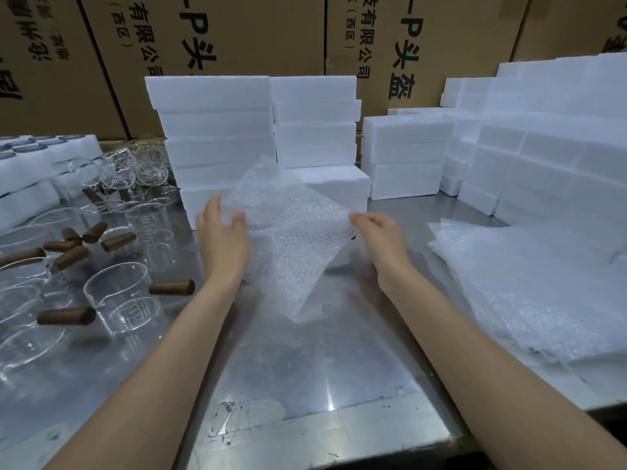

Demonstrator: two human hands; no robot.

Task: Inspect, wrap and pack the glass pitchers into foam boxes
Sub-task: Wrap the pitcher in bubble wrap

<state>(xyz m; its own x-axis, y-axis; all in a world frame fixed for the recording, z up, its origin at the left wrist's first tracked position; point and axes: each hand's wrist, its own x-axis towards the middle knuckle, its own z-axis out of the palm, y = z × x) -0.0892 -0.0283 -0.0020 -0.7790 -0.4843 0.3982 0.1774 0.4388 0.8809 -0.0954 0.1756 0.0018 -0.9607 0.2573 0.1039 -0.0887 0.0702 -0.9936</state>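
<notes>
A sheet of bubble wrap (291,239) hangs above the steel table (305,361) in the middle of the head view, bundled around something I cannot make out. My left hand (222,235) holds its left edge, thumb in front of the sheet. My right hand (380,235) pinches its right edge. Several glass pitchers (122,296) with dark wooden handles (171,287) stand at the left. White foam boxes (217,137) are stacked behind the wrap.
A pile of bubble wrap sheets (529,293) lies at the right. More foam boxes (543,147) fill the back right. Foam trays (30,171) sit at the far left. Printed cardboard cartons (237,35) form a wall behind.
</notes>
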